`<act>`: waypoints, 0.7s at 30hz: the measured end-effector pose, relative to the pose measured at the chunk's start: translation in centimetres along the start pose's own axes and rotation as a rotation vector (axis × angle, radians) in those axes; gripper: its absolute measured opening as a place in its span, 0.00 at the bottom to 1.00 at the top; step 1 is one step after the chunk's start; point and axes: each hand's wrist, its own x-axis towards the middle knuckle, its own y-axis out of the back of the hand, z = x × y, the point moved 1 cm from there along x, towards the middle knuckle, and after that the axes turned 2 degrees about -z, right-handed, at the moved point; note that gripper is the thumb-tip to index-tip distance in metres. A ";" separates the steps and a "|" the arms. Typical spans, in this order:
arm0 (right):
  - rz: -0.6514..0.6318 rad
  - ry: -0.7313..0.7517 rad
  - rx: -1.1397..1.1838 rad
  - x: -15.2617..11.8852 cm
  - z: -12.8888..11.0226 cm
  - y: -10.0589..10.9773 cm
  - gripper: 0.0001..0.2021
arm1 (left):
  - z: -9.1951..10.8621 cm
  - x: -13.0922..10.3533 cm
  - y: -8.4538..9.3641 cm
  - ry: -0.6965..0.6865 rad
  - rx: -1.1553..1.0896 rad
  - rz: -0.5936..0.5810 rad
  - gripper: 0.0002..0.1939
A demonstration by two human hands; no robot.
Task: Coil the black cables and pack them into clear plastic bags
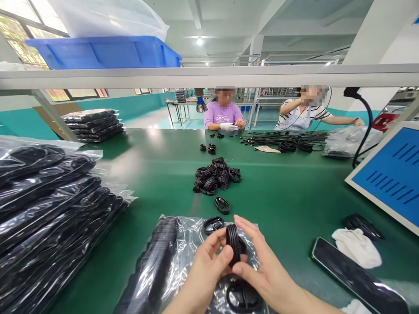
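A coiled black cable (pixel 232 240) is held up between both hands over a clear plastic bag (pixel 190 235). My left hand (pixel 206 264) pinches it from the left with thumb and fingers. My right hand (pixel 270 264) curves around its right side, thumb low and fingers along the top; part of the coil is hidden there. Packed in rows, several black coils (pixel 157 248) fill the bag's left side. One loose coil (pixel 214 225) lies at the bag's far edge, and another (pixel 244 296) rests below my hands. Just beyond the bag is a single coil (pixel 222 205).
A heap of coils (pixel 216 176) sits mid-table. Filled bags (pixel 49 218) are stacked at left. On the right are a phone (pixel 356 274), a white cloth (pixel 356 247) and a blue box (pixel 393 170). Two people work across the table, below a shelf (pixel 209 77).
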 end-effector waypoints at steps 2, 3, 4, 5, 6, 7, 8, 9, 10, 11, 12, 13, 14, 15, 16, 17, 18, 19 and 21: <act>-0.031 -0.073 0.006 0.2 0.1 0.6 0.28 | 0.2 0.0 0.2 -0.015 0.037 0.008 0.24; -0.054 -0.094 0.002 0.3 0.1 0.9 0.27 | 0.3 0.1 0.2 -0.017 0.048 -0.001 0.26; -0.086 -0.105 -0.007 0.4 0.0 1.2 0.28 | 0.4 0.1 0.3 -0.012 0.054 -0.012 0.28; -0.115 -0.105 -0.013 0.5 -0.1 1.5 0.29 | 0.5 0.1 0.3 0.001 0.056 -0.018 0.30; -0.126 -0.099 -0.011 0.5 -0.2 1.7 0.28 | 0.5 0.1 0.4 0.024 0.056 -0.021 0.31; -0.114 -0.093 -0.004 0.6 -0.3 1.9 0.25 | 0.5 0.1 0.4 0.050 0.054 -0.028 0.32; -0.087 -0.091 0.003 0.6 -0.4 2.1 0.20 | 0.5 0.1 0.5 0.072 0.050 -0.033 0.34; -0.056 -0.091 0.004 0.6 -0.5 2.2 0.15 | 0.4 0.1 0.5 0.090 0.045 -0.037 0.36; -0.033 -0.089 -0.004 0.6 -0.6 2.3 0.10 | 0.3 0.1 0.6 0.098 0.040 -0.041 0.38; -0.023 -0.081 -0.022 0.7 -0.7 2.3 0.07 | 0.3 0.1 0.6 0.102 0.034 -0.048 0.40; -0.031 -0.065 -0.043 0.7 -0.7 2.2 0.05 | 0.2 0.2 0.5 0.099 0.026 -0.057 0.41; -0.043 -0.040 -0.060 0.7 -0.7 2.1 0.05 | 0.1 0.2 0.5 0.093 0.021 -0.066 0.41; -0.048 -0.013 -0.067 0.8 -0.7 2.0 0.06 | 0.1 0.2 0.5 0.088 0.020 -0.077 0.41; -0.045 0.014 -0.066 0.8 -0.7 1.9 0.07 | 0.0 0.2 0.4 0.083 0.021 -0.090 0.40; -0.039 0.034 -0.061 0.8 -0.6 1.9 0.08 | 0.0 0.3 0.3 0.076 0.026 -0.100 0.40; -0.034 0.051 -0.055 0.8 -0.5 1.9 0.08 | -0.1 0.3 0.3 0.068 0.035 -0.107 0.39; -0.031 0.067 -0.046 0.9 -0.4 1.8 0.08 | -0.1 0.3 0.2 0.055 0.051 -0.106 0.37; -0.026 0.085 -0.035 0.9 -0.3 1.8 0.08 | -0.2 0.3 0.2 0.038 0.070 -0.098 0.35; -0.009 0.124 -0.007 0.8 -0.2 1.8 0.07 | -0.3 0.3 0.1 0.002 0.116 -0.068 0.32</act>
